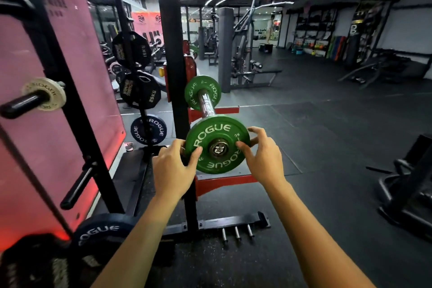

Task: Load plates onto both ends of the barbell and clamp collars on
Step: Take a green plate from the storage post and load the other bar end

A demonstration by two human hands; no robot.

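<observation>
Left hand (171, 168) grips left rim of green plate (216, 145), fingers curled over edge. Plate sits on tip of barbell sleeve (207, 104), between both hands. Right hand (263, 155) half-open, fingertips on right rim.

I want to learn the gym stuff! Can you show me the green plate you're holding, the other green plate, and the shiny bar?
Near green plate (214, 132): head view, top face by the lettering.
Far green plate (190, 96): head view, left face.
Barbell sleeve (207, 104): head view, shiny middle between the plates.
</observation>
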